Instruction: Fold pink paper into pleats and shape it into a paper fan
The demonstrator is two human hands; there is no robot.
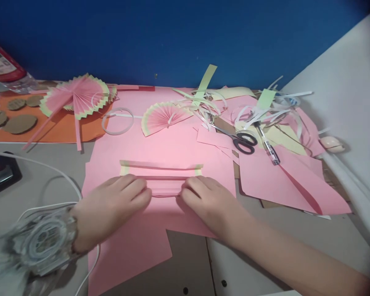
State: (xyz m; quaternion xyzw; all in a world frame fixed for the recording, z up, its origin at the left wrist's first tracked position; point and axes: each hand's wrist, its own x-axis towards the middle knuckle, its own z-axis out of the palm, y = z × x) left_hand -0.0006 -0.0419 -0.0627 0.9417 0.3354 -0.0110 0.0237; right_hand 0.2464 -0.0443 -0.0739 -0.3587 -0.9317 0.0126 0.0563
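A matt grey-beige table (43, 181) spans the frame. Large flat sheets of pink paper (111, 156) lie on it in the centre, a smooth orange sheet (55, 133) at the upper left, a black and silver object (3, 172) at the left edge, and brown cardboard (267, 203), mostly under a creased pink sheet (274, 181), right of centre.

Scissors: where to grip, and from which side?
Grip the black handles, probably from the near side and above. The loops face the wearer's side, while the blades point away and left toward tangled paper strips. The pen close by makes the right side tighter.
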